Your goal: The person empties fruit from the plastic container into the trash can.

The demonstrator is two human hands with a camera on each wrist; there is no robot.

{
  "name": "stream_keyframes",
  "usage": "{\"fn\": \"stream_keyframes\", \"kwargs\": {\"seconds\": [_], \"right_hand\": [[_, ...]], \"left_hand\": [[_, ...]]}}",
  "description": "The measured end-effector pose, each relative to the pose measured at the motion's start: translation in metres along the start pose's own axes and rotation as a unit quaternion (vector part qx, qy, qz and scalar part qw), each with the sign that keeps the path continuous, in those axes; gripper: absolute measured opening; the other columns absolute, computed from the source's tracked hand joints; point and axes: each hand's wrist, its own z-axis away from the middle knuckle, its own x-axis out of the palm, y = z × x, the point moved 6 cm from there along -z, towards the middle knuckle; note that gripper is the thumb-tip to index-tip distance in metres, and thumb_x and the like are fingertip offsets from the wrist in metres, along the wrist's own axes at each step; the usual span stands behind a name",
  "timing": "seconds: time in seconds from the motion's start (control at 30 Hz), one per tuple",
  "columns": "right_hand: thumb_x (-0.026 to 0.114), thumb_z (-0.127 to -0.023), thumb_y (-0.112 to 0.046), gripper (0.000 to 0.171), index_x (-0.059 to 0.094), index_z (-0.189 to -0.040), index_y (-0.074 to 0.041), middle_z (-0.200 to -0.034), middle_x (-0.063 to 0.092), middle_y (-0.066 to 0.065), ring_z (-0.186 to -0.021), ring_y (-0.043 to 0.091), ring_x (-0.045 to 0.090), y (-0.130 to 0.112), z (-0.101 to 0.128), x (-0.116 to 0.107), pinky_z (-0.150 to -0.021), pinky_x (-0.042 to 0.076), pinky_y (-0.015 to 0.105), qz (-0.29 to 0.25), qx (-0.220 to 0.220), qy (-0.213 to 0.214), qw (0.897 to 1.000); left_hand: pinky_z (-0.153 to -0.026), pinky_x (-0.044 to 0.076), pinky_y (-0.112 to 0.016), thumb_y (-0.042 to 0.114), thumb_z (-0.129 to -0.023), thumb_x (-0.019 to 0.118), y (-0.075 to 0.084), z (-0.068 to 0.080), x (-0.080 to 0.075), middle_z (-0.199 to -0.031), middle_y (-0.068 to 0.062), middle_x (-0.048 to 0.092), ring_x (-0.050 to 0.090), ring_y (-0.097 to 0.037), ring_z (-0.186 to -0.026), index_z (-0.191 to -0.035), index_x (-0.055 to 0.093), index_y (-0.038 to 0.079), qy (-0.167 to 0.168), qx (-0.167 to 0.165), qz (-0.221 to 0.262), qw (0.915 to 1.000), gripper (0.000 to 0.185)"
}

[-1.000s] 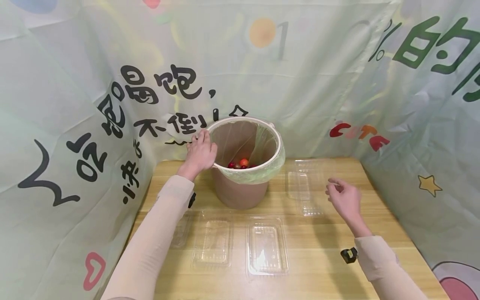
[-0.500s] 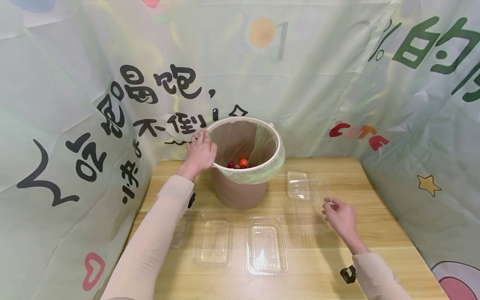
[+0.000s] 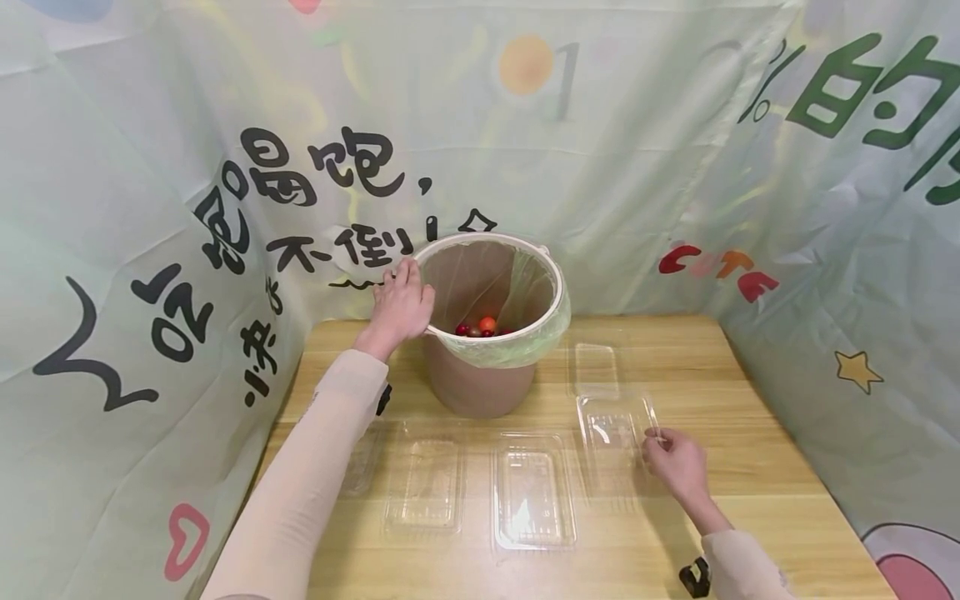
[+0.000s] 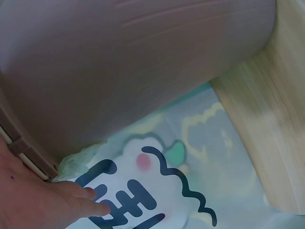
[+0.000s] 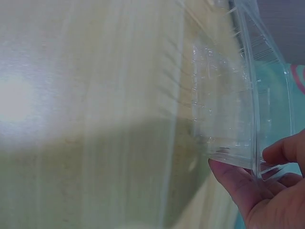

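Pinching the near right corner of a clear plastic clamshell box [image 3: 617, 433] between thumb and curled fingers, the right hand [image 3: 677, 463] has it in its grip low and right of centre in the head view, while the left hand [image 3: 401, 304] rests its fingers on the left rim of the brown bin [image 3: 480, 387] lined with a green bag. Glassy and ribbed, the box is a shallow rectangle whose long axis runs from the frame's bottom toward the top, its open lid lying further up. Bare table [image 3: 757, 467] lies to its right up to the curtain; another clear tray [image 3: 534, 490] sits just to its left.
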Motion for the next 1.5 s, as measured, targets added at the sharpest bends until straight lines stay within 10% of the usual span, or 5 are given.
{"fn": "stream_keyframes", "kwargs": {"seconds": [0.77, 1.07, 1.5], "right_hand": [[0.054, -0.100, -0.019, 0.033, 0.076, -0.103, 0.005, -0.087, 0.078, 0.017, -0.074, 0.018, 0.065, 0.024, -0.001, 0.000, -0.066, 0.049, 0.032, 0.074, 0.031, -0.032, 0.996], [0.056, -0.102, -0.020, 0.042, 0.068, -0.124, 0.013, -0.108, 0.077, 0.029, -0.089, 0.036, 0.074, 0.024, -0.002, 0.001, -0.071, 0.059, 0.039, 0.069, 0.029, -0.045, 0.996], [0.046, -0.112, -0.033, 0.058, 0.052, -0.143, 0.015, -0.140, 0.056, 0.043, -0.124, 0.061, 0.058, -0.043, -0.048, -0.022, -0.107, 0.047, 0.070, 0.079, -0.085, -0.040, 0.992]], "left_hand": [[-0.128, 0.006, -0.072, 0.039, -0.110, 0.022, 0.008, -0.004, 0.006, -0.177, -0.020, 0.000, 0.004, -0.054, -0.160, -0.167, 0.010, -0.004, -0.009, 0.003, -0.006, 0.9999, 0.072], [-0.128, 0.007, -0.073, 0.039, -0.110, 0.023, 0.007, -0.006, 0.006, -0.177, -0.023, 0.004, 0.006, -0.056, -0.160, -0.166, 0.010, -0.005, -0.006, 0.007, -0.014, 0.9999, 0.073], [-0.126, 0.001, -0.075, 0.046, -0.112, 0.027, 0.001, -0.004, -0.005, -0.175, -0.027, 0.000, 0.002, -0.061, -0.157, -0.165, 0.006, -0.009, -0.018, 0.003, 0.037, 0.9991, 0.079]]}}
